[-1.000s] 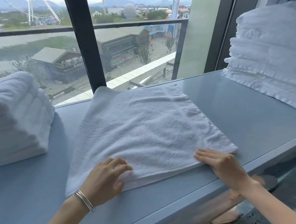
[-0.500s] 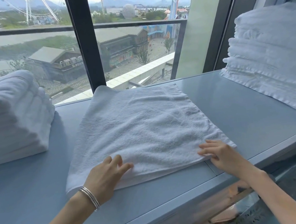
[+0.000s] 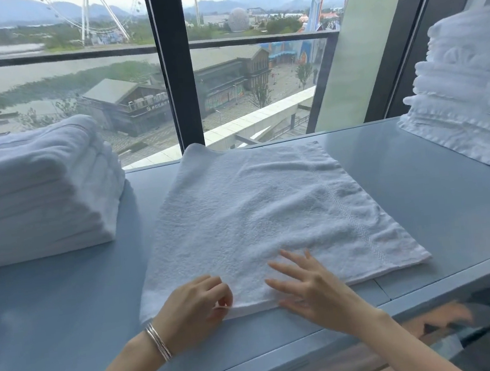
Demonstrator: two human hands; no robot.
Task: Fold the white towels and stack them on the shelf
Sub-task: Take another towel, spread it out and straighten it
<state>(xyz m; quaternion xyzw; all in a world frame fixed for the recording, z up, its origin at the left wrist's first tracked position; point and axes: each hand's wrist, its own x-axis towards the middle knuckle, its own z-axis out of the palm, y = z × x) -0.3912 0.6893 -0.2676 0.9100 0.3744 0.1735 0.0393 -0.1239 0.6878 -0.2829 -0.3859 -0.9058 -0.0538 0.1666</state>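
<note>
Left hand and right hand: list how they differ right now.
The left hand has curled fingers pinching the near edge of the towel; the right hand has straight, spread fingers gripping nothing. The left hand sits by the towel's near left corner; the right hand is toward the middle of that edge. The left wrist wears silver bangles; the right wrist is bare. Both hands are at the towel's near edge.

A blue-grey shelf (image 3: pixel 420 197) holds a flat towel (image 3: pixel 265 213) (middle), a left stack (image 3: pixel 35 189), a right stack (image 3: pixel 470 95).
</note>
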